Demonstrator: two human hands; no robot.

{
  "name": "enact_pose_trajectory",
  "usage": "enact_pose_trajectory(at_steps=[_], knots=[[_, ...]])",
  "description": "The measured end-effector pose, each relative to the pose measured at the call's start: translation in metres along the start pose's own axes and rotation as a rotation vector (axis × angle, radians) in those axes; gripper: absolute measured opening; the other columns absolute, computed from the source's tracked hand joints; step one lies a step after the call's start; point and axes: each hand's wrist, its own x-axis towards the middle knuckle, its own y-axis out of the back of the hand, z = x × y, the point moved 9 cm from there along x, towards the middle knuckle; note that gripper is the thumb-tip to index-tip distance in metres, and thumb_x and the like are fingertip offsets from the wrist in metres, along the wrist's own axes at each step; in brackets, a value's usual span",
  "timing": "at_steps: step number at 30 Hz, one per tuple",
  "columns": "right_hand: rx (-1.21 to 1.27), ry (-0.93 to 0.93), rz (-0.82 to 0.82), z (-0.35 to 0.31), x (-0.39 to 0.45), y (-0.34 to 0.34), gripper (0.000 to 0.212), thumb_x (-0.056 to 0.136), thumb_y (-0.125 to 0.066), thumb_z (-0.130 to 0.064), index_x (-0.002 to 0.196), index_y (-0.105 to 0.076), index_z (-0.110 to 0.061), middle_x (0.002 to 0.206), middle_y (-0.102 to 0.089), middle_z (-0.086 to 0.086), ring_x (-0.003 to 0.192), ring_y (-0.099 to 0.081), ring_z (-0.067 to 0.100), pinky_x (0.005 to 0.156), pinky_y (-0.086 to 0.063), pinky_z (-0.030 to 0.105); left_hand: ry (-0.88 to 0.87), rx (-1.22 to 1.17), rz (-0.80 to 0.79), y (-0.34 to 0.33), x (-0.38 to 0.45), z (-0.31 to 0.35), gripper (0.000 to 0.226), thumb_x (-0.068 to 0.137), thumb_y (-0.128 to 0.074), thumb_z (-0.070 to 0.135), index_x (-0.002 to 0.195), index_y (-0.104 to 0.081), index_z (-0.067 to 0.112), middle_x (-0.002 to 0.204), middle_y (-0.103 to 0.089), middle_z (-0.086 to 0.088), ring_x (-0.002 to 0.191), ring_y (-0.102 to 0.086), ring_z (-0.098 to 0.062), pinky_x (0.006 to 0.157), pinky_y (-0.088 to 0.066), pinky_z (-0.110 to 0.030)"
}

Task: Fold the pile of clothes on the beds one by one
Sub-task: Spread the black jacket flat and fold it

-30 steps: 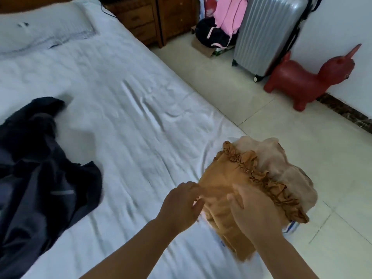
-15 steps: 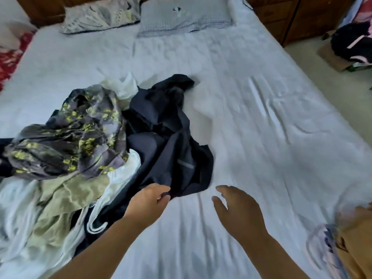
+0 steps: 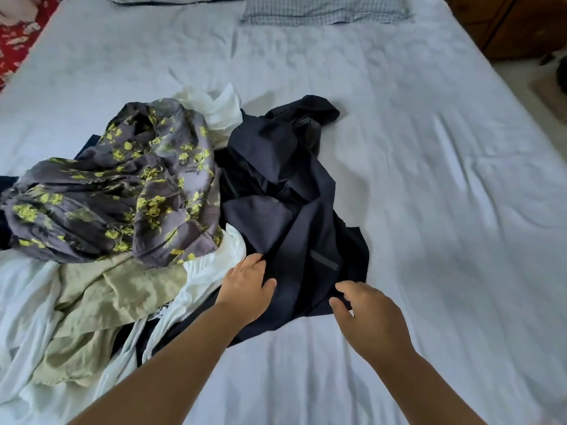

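Your left hand (image 3: 245, 289) lies at the near left edge of the crumpled dark navy garment (image 3: 294, 210), fingers and thumb curled onto the cloth; whether a fold is actually pinched between them you cannot tell. Your right hand (image 3: 365, 317), at about 3 o'clock from the left, hovers at the garment's near right hem with fingers loosely bent and spread, closed on nothing.

At 9 o'clock from your left hand, a thin white cloth garment (image 3: 208, 271) touches the navy one, and beyond it lies a wrinkled pale olive-khaki garment (image 3: 107, 296). At 10 o'clock, on top of the pile, sits a bunched grey fabric printed with yellow flowers (image 3: 122, 191). At 12 o'clock from that print, a second piece of sheer white fabric (image 3: 221, 111) pokes up between the print and the navy garment.

All these clothes rest on the left-centre of the pale blue-white bedsheet (image 3: 429, 179), creased to the right. At the far edge, 12 o'clock, lies a grey checked pillow (image 3: 325, 9); at 1 o'clock stands brown wooden furniture (image 3: 515, 23); at 10 o'clock shows a red patterned cloth (image 3: 15, 41).
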Motion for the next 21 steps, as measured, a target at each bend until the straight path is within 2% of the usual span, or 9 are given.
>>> enact_pose_trajectory(at_steps=[3,5,8,10,11,14,15,18,21], knots=[[-0.012,0.008,0.004,-0.001,-0.001,0.001,0.031,0.096,-0.042,-0.037,0.122,-0.053,-0.025,0.103,-0.061,-0.008,0.095,-0.057,0.011,0.076,-0.045,0.024,-0.105,-0.084,0.016,-0.001,-0.030,0.013,0.043,0.097,-0.043,0.033,0.136,-0.047,0.013,0.146,-0.037,0.003,0.132,-0.037,-0.015,0.107,-0.022,-0.023],[-0.008,0.012,0.012,-0.002,-0.003,0.002,0.033,0.096,-0.043,-0.037,0.126,-0.052,-0.026,0.106,-0.061,-0.008,0.096,-0.056,0.011,0.075,-0.044,0.022,-0.173,-0.130,-0.009,-0.008,-0.052,0.019,0.037,0.096,-0.045,0.032,0.125,-0.055,0.011,0.134,-0.045,0.004,0.122,-0.045,-0.017,0.101,-0.030,-0.022],[-0.006,0.023,0.015,-0.004,-0.009,0.003,0.037,0.097,-0.043,-0.038,0.132,-0.048,-0.028,0.111,-0.060,-0.009,0.098,-0.056,0.009,0.075,-0.042,0.020,-0.264,-0.160,-0.004,-0.011,-0.086,0.040,0.028,0.091,-0.051,0.028,0.106,-0.065,0.009,0.116,-0.058,0.000,0.104,-0.057,-0.016,0.088,-0.040,-0.021],[-0.008,0.029,0.009,-0.004,-0.015,0.003,0.037,0.097,-0.044,-0.037,0.133,-0.047,-0.027,0.114,-0.060,-0.009,0.099,-0.056,0.010,0.077,-0.043,0.021,-0.335,-0.196,0.023,-0.011,-0.105,0.060,0.023,0.081,-0.057,0.030,0.088,-0.071,0.013,0.098,-0.067,0.003,0.083,-0.064,-0.010,0.074,-0.044,-0.015],[-0.007,0.032,0.006,-0.004,-0.018,0.004,0.037,0.097,-0.044,-0.036,0.133,-0.048,-0.027,0.115,-0.060,-0.008,0.100,-0.056,0.010,0.079,-0.044,0.021,-0.392,-0.203,0.006,-0.016,-0.115,0.071,0.025,0.080,-0.055,0.032,0.085,-0.071,0.014,0.096,-0.068,0.004,0.079,-0.064,-0.008,0.071,-0.044,-0.014],[-0.015,0.041,-0.001,-0.001,-0.028,0.006,0.037,0.097,-0.045,-0.036,0.132,-0.049,-0.025,0.119,-0.059,-0.008,0.106,-0.056,0.011,0.083,-0.045,0.021,-0.399,-0.239,-0.184,-0.046,-0.126,0.081,0.033,0.093,-0.046,0.028,0.117,-0.063,0.016,0.128,-0.054,0.008,0.109,-0.055,-0.011,0.090,-0.037,-0.015],[-0.023,0.044,-0.004,-0.001,-0.031,0.007,0.036,0.097,-0.045,-0.036,0.130,-0.050,-0.025,0.119,-0.059,-0.008,0.107,-0.055,0.011,0.084,-0.045,0.021,-0.371,-0.250,-0.200,-0.049,-0.124,0.075,0.033,0.095,-0.044,0.026,0.123,-0.061,0.019,0.131,-0.051,0.011,0.114,-0.052,-0.011,0.094,-0.036,-0.016],[-0.038,0.049,-0.011,-0.002,-0.037,0.011,0.034,0.097,-0.045,-0.037,0.128,-0.051,-0.025,0.116,-0.060,-0.008,0.105,-0.055,0.011,0.083,-0.045,0.022,-0.279,-0.292,-0.110,-0.027,-0.110,0.057,0.031,0.096,-0.045,0.021,0.122,-0.061,0.025,0.127,-0.053,0.015,0.116,-0.050,-0.005,0.095,-0.035,-0.014],[-0.046,0.059,-0.013,-0.014,-0.034,0.012,0.031,0.096,-0.044,-0.037,0.123,-0.053,-0.024,0.109,-0.060,-0.008,0.098,-0.055,0.011,0.081,-0.046,0.023,-0.175,-0.281,0.036,0.009,-0.092,0.029,0.030,0.094,-0.051,0.025,0.123,-0.059,0.026,0.124,-0.054,0.016,0.115,-0.050,-0.003,0.093,-0.034,-0.010]])
